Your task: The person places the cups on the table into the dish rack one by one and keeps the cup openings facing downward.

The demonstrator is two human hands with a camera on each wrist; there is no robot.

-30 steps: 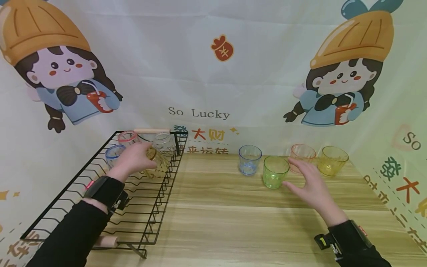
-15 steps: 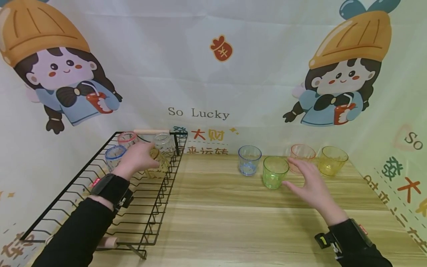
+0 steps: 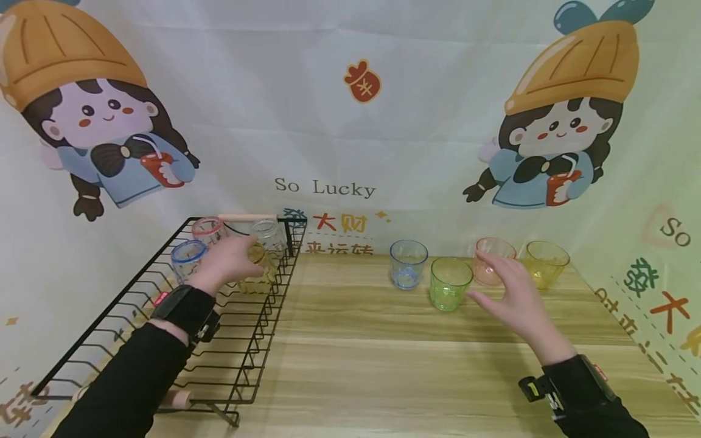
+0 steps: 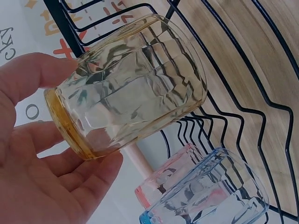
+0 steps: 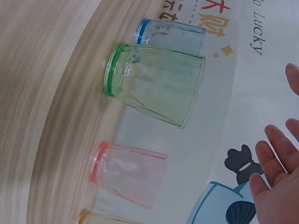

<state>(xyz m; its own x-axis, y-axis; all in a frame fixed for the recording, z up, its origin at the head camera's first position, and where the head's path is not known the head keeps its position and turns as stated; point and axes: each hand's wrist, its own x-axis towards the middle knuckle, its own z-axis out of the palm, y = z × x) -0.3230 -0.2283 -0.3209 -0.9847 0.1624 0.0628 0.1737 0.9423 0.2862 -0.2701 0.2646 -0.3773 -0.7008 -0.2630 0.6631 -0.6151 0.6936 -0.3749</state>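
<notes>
An upside-down amber glass [image 4: 135, 88] stands on the black wire rack [image 3: 227, 365]. My left hand [image 3: 227, 261] is at its base, with thumb and fingers spread loosely to either side; whether they touch it is hard to tell. Beside it on the rack are upturned blue [image 3: 188, 258], pink [image 3: 209, 228] and clear [image 3: 267, 234] glasses. On the table, a green glass [image 3: 450, 285] stands upright. My right hand [image 3: 517, 298] hovers just right of it, thumb and fingers apart, holding nothing.
Upright blue [image 3: 408, 264], pink [image 3: 495, 260] and yellow [image 3: 546, 264] glasses stand on the wooden table [image 3: 383, 377] near a printed cloth backdrop [image 3: 306, 121]. The rack has pale wooden handles [image 3: 177, 399] at its ends.
My left hand has shifted slightly right over the amber glass and its thumb has spread away. The right hand has drawn back slightly from the green glass. The glasses stay in place.
</notes>
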